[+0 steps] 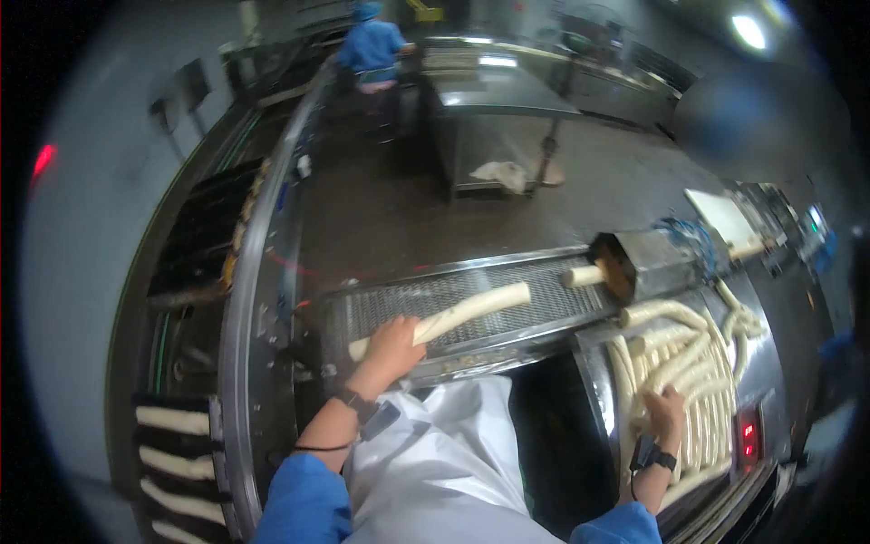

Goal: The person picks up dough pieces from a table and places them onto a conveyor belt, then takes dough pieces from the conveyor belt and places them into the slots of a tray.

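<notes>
A long pale dough roll (pixel 476 308) lies slantwise on the mesh conveyor (pixel 408 296). My left hand (pixel 395 348) is wrapped round it near its left end. At the right, several dough rolls (pixel 702 426) are heaped on a metal tray (pixel 594 363). My right hand (pixel 666 412) is closed at the lower end of a dough roll (pixel 681 361) on top of this heap; its fingertips are partly hidden. Another short piece of dough (pixel 582 276) sticks out of the metal outlet (pixel 634 263) at the conveyor's right end.
Beside the tray, a display (pixel 749 438) glows with red digits. Down the left runs a line with a metal rail (pixel 243 363) and dark trays, several holding dough rolls (pixel 177 464). A person in blue (pixel 372 53) stands at the back, near a steel table (pixel 498 95).
</notes>
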Motion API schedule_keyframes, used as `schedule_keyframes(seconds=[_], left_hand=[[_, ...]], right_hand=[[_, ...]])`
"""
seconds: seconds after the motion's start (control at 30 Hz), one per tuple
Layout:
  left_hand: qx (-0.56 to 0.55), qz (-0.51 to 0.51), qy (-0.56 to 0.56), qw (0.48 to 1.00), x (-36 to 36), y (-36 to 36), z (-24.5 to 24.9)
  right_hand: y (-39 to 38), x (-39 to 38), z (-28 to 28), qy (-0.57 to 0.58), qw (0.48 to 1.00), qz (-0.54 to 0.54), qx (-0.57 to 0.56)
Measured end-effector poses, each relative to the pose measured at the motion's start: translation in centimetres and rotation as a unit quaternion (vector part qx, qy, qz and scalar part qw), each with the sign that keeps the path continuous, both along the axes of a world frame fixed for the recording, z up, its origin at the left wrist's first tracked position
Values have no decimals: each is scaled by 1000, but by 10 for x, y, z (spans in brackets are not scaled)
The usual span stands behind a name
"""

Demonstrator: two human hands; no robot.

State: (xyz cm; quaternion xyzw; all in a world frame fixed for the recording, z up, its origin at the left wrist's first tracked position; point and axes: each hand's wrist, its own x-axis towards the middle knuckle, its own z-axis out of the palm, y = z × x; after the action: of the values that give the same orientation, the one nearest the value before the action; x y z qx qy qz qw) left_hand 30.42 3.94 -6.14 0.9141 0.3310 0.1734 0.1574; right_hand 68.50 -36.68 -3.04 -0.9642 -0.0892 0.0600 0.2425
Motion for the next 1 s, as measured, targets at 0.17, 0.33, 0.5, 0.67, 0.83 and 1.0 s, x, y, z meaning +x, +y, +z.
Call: schedule_keyframes(seconds=[0.17, 0.33, 0.5, 0.67, 0.83, 1.0], left_hand=[[-176, 115, 33, 977, -35, 2, 29], [-521, 170, -521, 654, -74, 32, 58], [-217, 173, -752, 597, -103, 28, 150], [-9, 223, -780, 585, -166, 47, 156], [-142, 343, -768, 522, -280, 90, 103], [-159, 411, -759, 480, -333, 89, 62]], right_hand=[[-24, 51, -46, 46, 998, 42, -22], [-29, 53, -48, -15, 996, 85, 30], [-37, 60, -58, 52, 984, 106, 136], [-47, 68, -71, 104, 968, 107, 203], [-38, 55, -33, 185, 933, 124, 281], [-53, 136, -42, -22, 962, 125, 241]])
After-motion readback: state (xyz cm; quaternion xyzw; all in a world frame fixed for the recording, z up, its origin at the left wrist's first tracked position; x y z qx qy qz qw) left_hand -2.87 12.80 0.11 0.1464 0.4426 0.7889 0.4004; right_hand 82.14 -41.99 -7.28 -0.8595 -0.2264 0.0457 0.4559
